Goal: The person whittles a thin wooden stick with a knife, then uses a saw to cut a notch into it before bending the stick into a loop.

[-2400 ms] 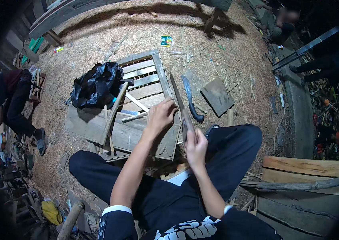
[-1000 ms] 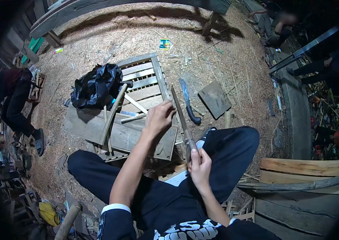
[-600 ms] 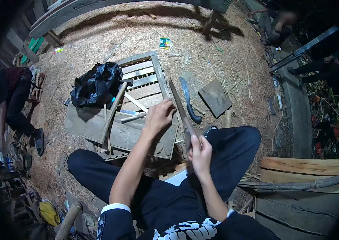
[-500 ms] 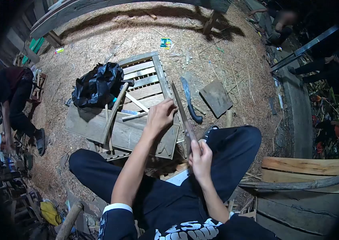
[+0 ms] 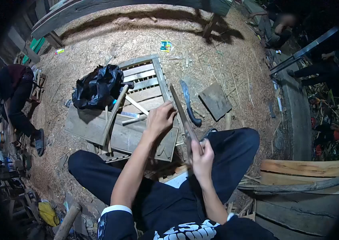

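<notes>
My right hand (image 5: 202, 161) is closed round the lower end of a long, dark, tapering blade (image 5: 182, 109), whose narrow tip points away from me. The thumb lies along it. To its left, my left hand (image 5: 160, 119) is curled with thumb and fingers together, fingertips right at the blade's side; what they pinch is too small to make out. Below the left hand, a wide grey board (image 5: 125, 138) rests on a slatted wooden frame (image 5: 156, 74). A machete (image 5: 187, 96) with a black handle lies on the ground just beyond the blade.
A black plastic bag (image 5: 97, 88) and a hammer (image 5: 117, 110) rest on the slatted frame. Right of the machete lies a square board (image 5: 215, 101). Long planks (image 5: 309, 196) are at my right. A person (image 5: 17, 92) bends at the left; others are at the right.
The blade's tip has shifted slightly down and left. Both hands keep nearly the same places and grips, and the view has tilted a little.
</notes>
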Demonstrator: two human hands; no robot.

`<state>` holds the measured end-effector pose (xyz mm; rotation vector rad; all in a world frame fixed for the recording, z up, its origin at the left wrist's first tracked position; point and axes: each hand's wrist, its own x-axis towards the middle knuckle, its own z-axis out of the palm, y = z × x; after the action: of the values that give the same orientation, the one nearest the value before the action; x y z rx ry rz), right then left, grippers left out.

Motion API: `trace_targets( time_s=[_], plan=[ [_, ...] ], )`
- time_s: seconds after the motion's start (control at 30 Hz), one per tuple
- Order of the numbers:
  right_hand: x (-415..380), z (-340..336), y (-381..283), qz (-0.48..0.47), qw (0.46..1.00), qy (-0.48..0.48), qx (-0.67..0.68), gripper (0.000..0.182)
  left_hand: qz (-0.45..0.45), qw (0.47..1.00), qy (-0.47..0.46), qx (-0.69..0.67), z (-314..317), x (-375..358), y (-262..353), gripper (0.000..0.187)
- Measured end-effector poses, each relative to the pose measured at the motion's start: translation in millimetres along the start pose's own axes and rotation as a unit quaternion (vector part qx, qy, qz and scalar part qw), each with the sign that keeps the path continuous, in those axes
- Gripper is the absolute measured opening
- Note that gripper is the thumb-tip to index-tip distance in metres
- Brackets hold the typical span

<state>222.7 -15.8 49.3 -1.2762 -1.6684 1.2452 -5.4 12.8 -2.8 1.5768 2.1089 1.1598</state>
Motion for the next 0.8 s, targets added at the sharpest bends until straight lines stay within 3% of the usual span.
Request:
trace_targets(
  time_s=[0.03, 0.07, 0.1, 0.2, 0.3, 0.33, 0.6, 0.7, 0.77, 0.8],
  plan=[
    [6.1, 9.4, 1.7, -0.018, 0.999, 0.027, -0.037, 0.029, 0.005, 1.0, 0.009, -0.002, 1.3, -3.9, -0.3, 0.015],
    [1.1, 7.7, -20.8, 0.026, 0.999, 0.005, -0.027, 0.027, -0.009, 1.0, -0.003, -0.014, -0.2, -3.4, 1.5, 0.016],
    [-0.5, 5.2, -44.1, 0.064, 0.998, -0.019, -0.017, 0.034, -0.007, 1.0, -0.001, -0.013, -2.1, -2.0, 2.3, 0.016],
    [-13.0, -5.9, -33.9, 0.108, 0.989, -0.1, 0.013, 0.044, 0.026, 0.999, -0.031, -0.001, -3.7, -4.4, 1.4, 0.016],
    [7.4, 13.0, -16.3, 0.058, 0.997, -0.055, 0.007, 0.046, 0.029, 1.0, -0.004, -0.006, 0.0, -4.3, -1.4, 0.016],
    [14.1, 19.0, -13.9, 0.004, 0.998, -0.038, -0.039, 0.044, -0.007, 1.0, -0.009, -0.004, -1.3, -3.5, -0.3, 0.016],
    [-1.5, -0.9, -36.9, 0.05, 0.996, -0.047, -0.052, 0.039, 0.003, 1.0, -0.015, -0.007, -1.8, -1.8, -1.3, 0.015],
    [14.7, 20.8, -24.7, -0.079, 0.995, -0.023, -0.057, 0.039, 0.006, 1.0, -0.008, -0.011, -4.4, -2.3, 3.9, 0.015],
    [1.5, 4.3, -40.3, 0.053, 0.995, -0.063, -0.064, 0.039, 0.037, 0.999, -0.036, -0.008, -1.9, -8.3, 2.2, 0.019],
    [0.8, 6.2, -38.8, 0.024, 0.998, -0.044, -0.039, 0.04, 0.038, 0.999, -0.038, -0.005, -2.9, -8.7, 5.0, 0.021]
  ],
)
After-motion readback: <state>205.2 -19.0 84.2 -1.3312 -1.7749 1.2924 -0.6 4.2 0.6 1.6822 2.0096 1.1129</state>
